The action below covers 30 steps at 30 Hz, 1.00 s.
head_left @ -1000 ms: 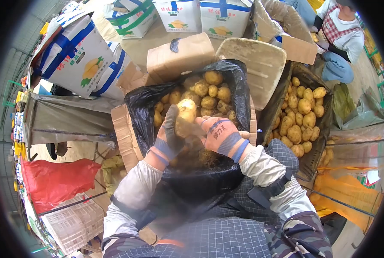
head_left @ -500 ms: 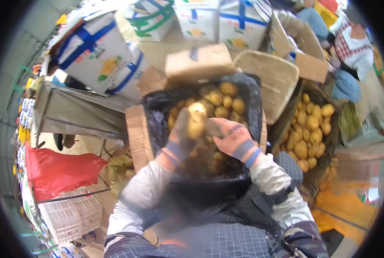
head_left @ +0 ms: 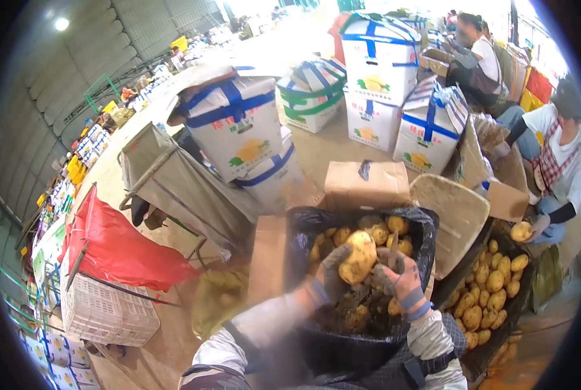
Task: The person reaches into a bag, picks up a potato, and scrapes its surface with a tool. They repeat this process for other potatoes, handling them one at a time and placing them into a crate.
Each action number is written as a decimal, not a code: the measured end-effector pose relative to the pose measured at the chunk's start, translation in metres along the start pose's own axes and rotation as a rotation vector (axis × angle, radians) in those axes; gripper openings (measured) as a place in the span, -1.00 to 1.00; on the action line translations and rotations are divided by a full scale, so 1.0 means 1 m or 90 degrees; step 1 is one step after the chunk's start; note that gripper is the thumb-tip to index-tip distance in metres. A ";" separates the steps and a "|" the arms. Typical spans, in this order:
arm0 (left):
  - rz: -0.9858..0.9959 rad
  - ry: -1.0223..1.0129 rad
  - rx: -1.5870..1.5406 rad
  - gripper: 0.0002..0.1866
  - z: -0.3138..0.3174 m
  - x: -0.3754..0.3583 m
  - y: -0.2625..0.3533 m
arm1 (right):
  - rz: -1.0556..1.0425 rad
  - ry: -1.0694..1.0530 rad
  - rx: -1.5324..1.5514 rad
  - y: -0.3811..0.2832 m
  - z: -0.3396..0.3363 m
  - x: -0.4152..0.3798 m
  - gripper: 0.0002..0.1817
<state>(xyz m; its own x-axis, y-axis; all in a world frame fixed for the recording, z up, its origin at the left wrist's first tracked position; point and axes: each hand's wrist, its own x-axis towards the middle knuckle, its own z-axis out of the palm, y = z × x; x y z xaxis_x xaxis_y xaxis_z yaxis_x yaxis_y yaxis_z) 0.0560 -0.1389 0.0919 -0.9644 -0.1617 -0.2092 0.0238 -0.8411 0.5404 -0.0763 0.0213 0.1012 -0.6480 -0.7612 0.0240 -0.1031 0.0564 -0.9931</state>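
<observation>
A large yellow potato (head_left: 357, 258) is in my left hand (head_left: 333, 274), whose gloved fingers wrap round its left side. Just to the right, my right hand (head_left: 400, 276) is closed around a thin brownish tool (head_left: 393, 250) that points upward, close to the potato. Both hands are above a box lined with a black plastic bag (head_left: 427, 227). Inside it lie several potatoes (head_left: 398, 225) and some dark loose matter. Dark gloves with bare patches cover my hands.
A crate of potatoes (head_left: 495, 281) stands at the right, beside a tan lid (head_left: 450, 214). A co-worker (head_left: 560, 149) there holds a potato. White-blue cartons (head_left: 242, 130) stand ahead; a red sheet (head_left: 118, 244) covers a white basket (head_left: 102, 309) at left.
The view has tilted up and swung left, so the box and hands appear lower and further right. The tool in my right hand now shows. The potato remains in my left hand.
</observation>
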 end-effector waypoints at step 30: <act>0.274 0.057 0.579 -0.49 -0.011 0.008 -0.001 | 0.190 -0.008 0.135 0.042 -0.007 0.006 0.01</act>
<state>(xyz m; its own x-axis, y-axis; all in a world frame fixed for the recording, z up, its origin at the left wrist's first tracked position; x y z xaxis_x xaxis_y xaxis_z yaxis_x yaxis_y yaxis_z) 0.0511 -0.1450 0.0808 -0.8969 -0.4283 0.1099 0.1193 0.0049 0.9928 -0.0894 0.0234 0.0602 -0.6165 -0.7392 -0.2712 0.2496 0.1432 -0.9577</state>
